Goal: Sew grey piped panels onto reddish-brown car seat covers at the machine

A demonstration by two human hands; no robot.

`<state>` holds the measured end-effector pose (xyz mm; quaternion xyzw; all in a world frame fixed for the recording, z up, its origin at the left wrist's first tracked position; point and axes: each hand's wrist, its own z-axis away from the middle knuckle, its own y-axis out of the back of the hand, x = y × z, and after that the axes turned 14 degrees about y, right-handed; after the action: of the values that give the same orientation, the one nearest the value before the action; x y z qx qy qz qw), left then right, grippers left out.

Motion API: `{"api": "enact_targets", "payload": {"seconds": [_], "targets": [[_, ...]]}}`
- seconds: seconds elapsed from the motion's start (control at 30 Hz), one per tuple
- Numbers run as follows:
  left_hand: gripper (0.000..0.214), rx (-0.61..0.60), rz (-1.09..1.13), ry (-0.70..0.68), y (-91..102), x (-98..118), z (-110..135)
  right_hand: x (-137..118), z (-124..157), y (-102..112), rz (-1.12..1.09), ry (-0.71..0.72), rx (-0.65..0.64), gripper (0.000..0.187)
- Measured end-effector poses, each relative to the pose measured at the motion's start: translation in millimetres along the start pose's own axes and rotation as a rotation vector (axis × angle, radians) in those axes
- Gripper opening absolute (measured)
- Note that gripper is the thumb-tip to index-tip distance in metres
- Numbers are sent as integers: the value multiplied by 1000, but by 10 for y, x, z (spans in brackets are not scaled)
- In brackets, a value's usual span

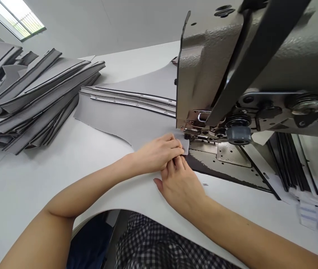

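Observation:
A grey fabric panel [114, 116] with stiff dark-edged strips [136, 102] along it lies on the table, its right end beside the needle area of a sewing machine [203, 74]. My left hand [160, 151] is closed at the panel's near right corner, fingertips bent over the edge. Against it, my right hand [183, 183] has its fingers curled on the same edge, thumb out to the left. Both hands sit just left of the metal needle plate [233, 153]. The fingertips of the two hands overlap, so part of the grip is hidden.
A tall pile of folded grey panels [41, 97] rests at the left. Dark strips [287, 160] and white pieces stand to the right beyond the machine bed. The white table [105, 160] has a curved cut-out at its front edge. A window [16, 16] is at upper left.

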<state>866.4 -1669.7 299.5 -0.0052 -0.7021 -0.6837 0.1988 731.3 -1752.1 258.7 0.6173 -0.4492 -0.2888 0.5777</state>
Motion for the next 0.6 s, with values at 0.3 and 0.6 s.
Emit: {"api": "enact_targets", "payload": {"seconds": [0.3, 0.6], "targets": [[34, -36, -132, 29, 65, -154, -294, 217, -239, -74, -54, -72, -71, 71], [31, -48, -137, 102, 85, -225, -423, 330, -285, -153, -135, -152, 70, 70]]}}
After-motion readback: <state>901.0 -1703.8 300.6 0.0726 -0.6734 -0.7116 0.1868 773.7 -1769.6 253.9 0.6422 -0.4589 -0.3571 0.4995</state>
